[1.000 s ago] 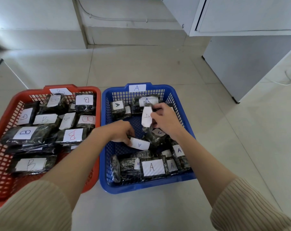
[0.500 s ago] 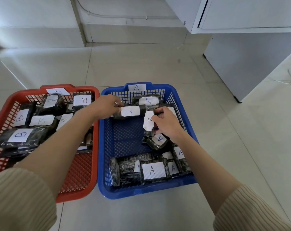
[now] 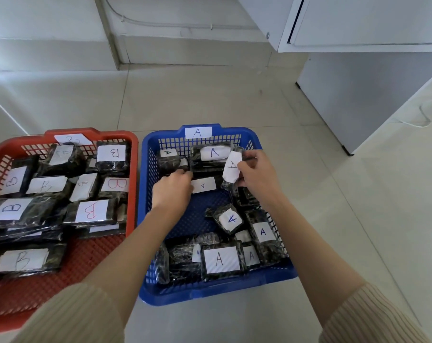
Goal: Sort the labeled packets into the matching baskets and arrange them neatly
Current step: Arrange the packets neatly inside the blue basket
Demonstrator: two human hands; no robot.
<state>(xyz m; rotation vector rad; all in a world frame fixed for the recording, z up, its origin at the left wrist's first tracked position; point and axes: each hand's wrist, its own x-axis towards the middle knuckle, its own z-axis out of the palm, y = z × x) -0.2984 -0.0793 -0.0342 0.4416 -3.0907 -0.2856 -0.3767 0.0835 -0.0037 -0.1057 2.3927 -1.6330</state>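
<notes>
Both hands are at work inside the blue basket (image 3: 210,290), which carries an A tag (image 3: 198,132) on its far rim; the red basket (image 3: 133,184) beside it holds only packets marked B. The left hand (image 3: 171,191) has its fingers curled round the left end of the small-label packet (image 3: 203,184), which lies flat just in front of the back-row packets (image 3: 213,153); the exact hold is partly hidden behind the knuckles. The right hand (image 3: 256,173) pinches the upright packet (image 3: 231,168) between thumb and fingertips, label facing the wearer, at the basket's far right. Judgement: sorting appears complete, and the step in hand is tidying the A side. To do it well, each packet should be laid flat with its label up, its edge square against its neighbour, so the back row closes without overlap. The upright packet should be turned level before release; its glossy wrap looks slippery and may slide if dropped on edge. The tilted packet (image 3: 231,219) in mid-basket lies askew near the front-row packets (image 3: 220,259) and will need squaring. The basket's centre floor is bare, giving room for another row.
</notes>
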